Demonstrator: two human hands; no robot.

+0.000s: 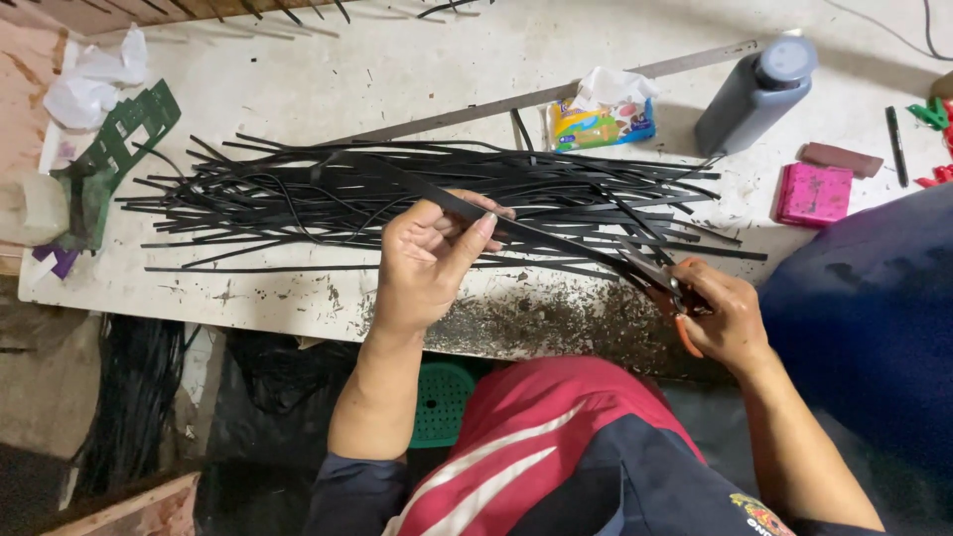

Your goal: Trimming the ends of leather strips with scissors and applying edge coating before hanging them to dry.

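White table [298, 79] holds one strip pile [298, 194]; left hand [427, 253] pinches one black strip [536, 233], right hand [720, 313] grips one pair of scissors [655, 276]

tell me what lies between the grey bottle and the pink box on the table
In the head view, only bare, speckled white tabletop lies between the grey bottle and the pink box; a brown bar sits just right of that stretch.

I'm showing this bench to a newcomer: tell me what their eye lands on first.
First, the heap of black strips sprawled across the middle of the white table. Next, at the near edge, the left hand pinches one long black strip while the right hand works orange-handled scissors at it. Then the pink box and grey bottle, far right.
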